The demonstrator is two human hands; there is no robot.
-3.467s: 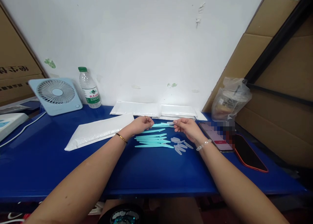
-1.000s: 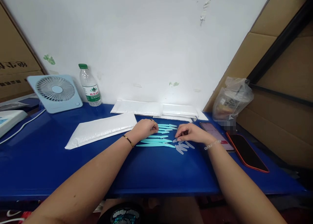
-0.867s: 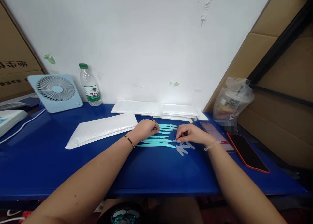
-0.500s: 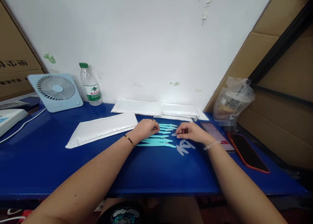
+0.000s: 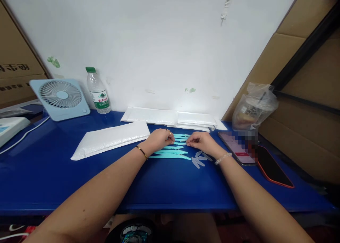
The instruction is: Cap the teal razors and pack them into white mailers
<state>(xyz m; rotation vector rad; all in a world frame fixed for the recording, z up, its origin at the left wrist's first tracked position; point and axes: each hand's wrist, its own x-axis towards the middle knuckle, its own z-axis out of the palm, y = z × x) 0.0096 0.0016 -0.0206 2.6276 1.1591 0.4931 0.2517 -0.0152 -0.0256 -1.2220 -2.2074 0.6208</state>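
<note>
Two forearms (image 5: 106,186) slant inward over the blue surface (image 5: 172,190), their hands near each other. The left hand (image 5: 160,138), fingers curled in a narrow pinch, grips a turquoise stick (image 5: 179,143); the right hand (image 5: 202,142) pinches a clear cap (image 5: 184,144) at its tip, whether fitted on cannot be told. More turquoise sticks (image 5: 171,152) lie roughly parallel alongside, with loose clear caps (image 5: 198,163) near the right hand. Red characters on the bottle (image 5: 97,89) label (image 5: 100,99) read 农夫山; the carton (image 5: 16,71) printing is illegible.
</note>
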